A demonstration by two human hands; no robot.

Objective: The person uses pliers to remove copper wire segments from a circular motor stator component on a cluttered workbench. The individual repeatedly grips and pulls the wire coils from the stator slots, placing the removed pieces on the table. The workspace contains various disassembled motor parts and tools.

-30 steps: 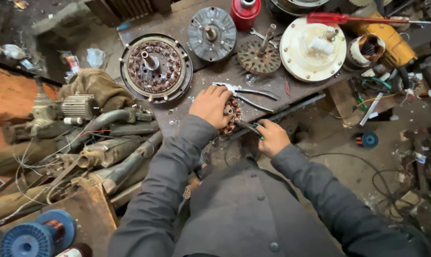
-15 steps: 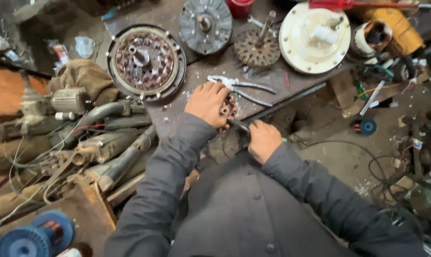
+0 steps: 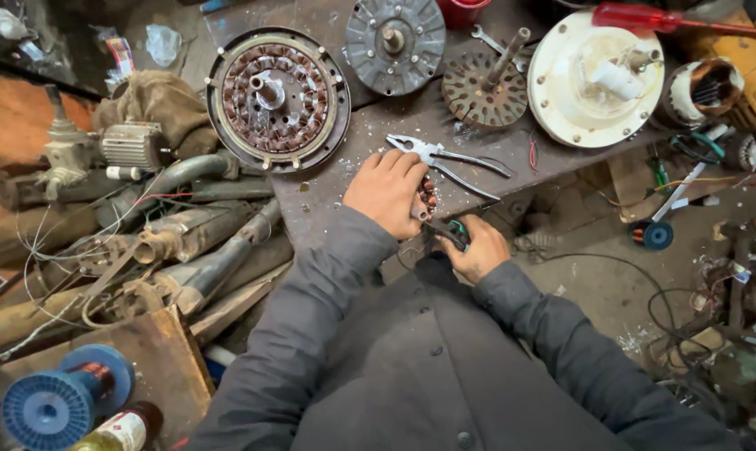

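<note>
At the near edge of the counter (image 3: pixel 378 134), the left hand (image 3: pixel 388 190) lies palm down, clamped over a small wound stator (image 3: pixel 428 196) whose copper coils show just past the fingers at 3 o'clock. Touching that part from 5 o'clock, the right hand (image 3: pixel 476 248) is clenched round a dark-handled tool (image 3: pixel 446 233) with its tip aimed in under the left palm. A slip of that tip would likely jab the left fingers, which sit right in its line, or nick the thin windings. The stator sits at the counter's lip, so a hard push could send it off onto the cluttered floor. At 1 o'clock, just beside the left hand, open pliers (image 3: pixel 445 157) lie where a sleeve could drag them; farther out at 11 o'clock stands the large stator ring (image 3: pixel 278 96)
</note>
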